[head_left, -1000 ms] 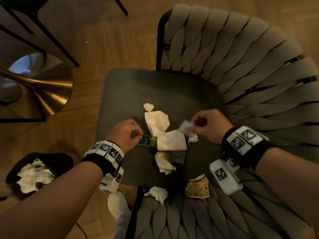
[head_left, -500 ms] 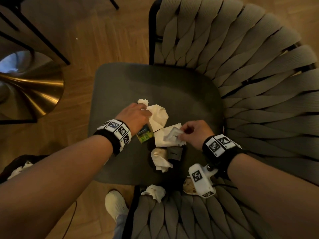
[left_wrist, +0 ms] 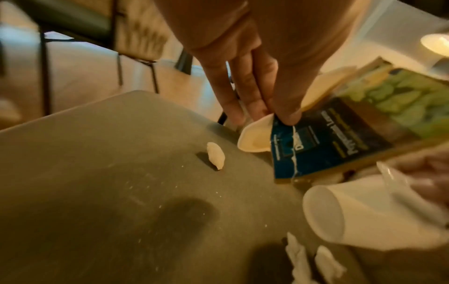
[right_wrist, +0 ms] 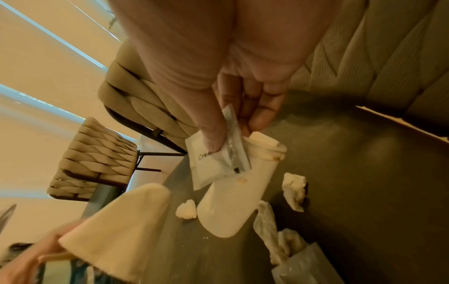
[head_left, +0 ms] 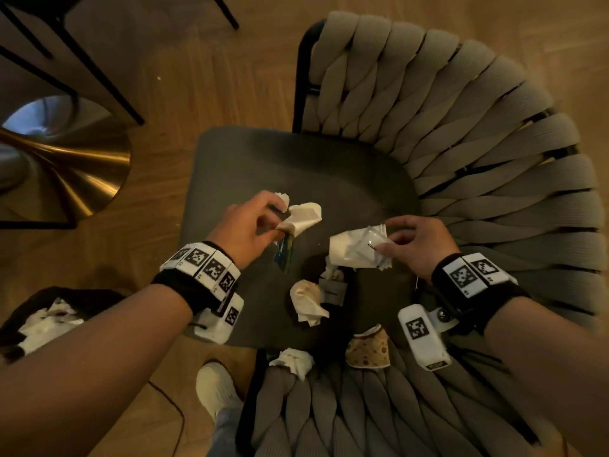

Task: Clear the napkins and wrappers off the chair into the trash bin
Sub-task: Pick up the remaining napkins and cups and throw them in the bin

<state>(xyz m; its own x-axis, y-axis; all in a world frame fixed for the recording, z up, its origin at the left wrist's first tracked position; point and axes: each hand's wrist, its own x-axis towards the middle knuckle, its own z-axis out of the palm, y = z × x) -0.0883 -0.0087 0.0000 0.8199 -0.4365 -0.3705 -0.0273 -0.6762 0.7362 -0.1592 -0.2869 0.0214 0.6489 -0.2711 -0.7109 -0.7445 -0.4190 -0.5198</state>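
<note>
My left hand (head_left: 273,225) pinches a blue-green wrapper (head_left: 285,255) and a cream crushed paper cup (head_left: 304,214) together, just above the dark chair seat (head_left: 329,179). In the left wrist view the fingers (left_wrist: 286,113) clamp the wrapper (left_wrist: 340,138) against the cup (left_wrist: 255,138). My right hand (head_left: 385,240) pinches a white sachet (head_left: 375,239) and a white paper cup (head_left: 346,255); the right wrist view shows the sachet (right_wrist: 213,163) held against that cup (right_wrist: 238,192). A crumpled napkin (head_left: 308,301), a grey wrapper (head_left: 333,288) and a small napkin ball (left_wrist: 215,158) lie on the seat.
The black trash bin (head_left: 99,298), with white napkins inside, stands on the floor at lower left. Another napkin (head_left: 291,359) and a patterned paper cup (head_left: 367,349) sit at the seat's near edge. The braided chair back (head_left: 478,143) curves round the right. A brass table base (head_left: 75,173) stands left.
Both hands have come up off the seat and moved apart. The left now also holds the cream cup with the wrapper; the right has lifted the white cup with the sachet.
</note>
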